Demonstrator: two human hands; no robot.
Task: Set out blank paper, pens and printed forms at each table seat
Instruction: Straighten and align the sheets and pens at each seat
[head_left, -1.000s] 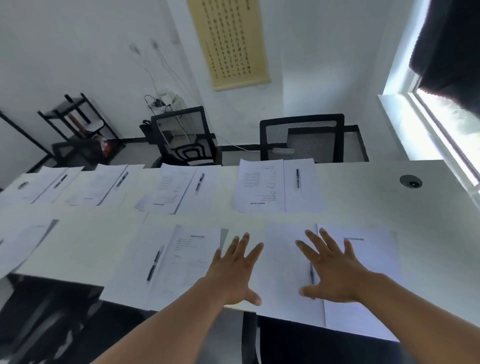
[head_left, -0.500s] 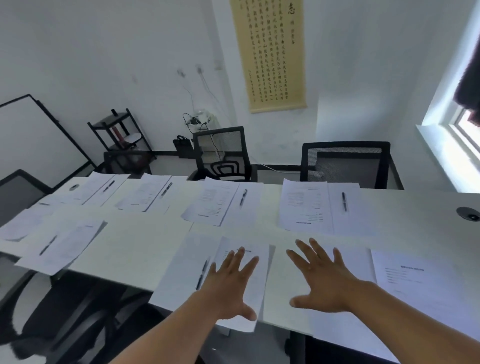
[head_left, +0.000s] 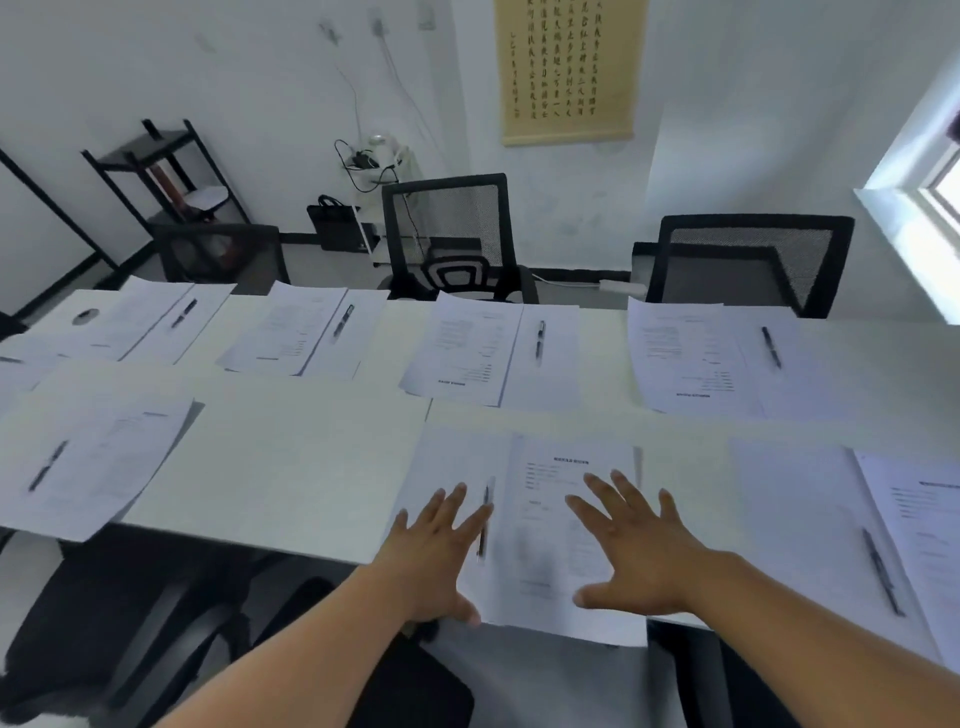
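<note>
White walls, a hanging scroll and black mesh chairs back the long tabletop, where paper sets line the far side. Over the last second I have shifted from the seat now off beyond my right hand to the one before me. My left hand and right hand both hover or rest flat with fingers spread and straight, holding nothing; I cannot tell whether the palms actually press the sheets. Under my left fingers lies the blank paper, under my right the printed form, and the pen lies between my two hands along the seam. That seat to my right has its own pen and sheets in place, so I judge it finished, and this one needs only squaring. Further out past my left fingers, a stretch of bare tabletop looks unserved.
</note>
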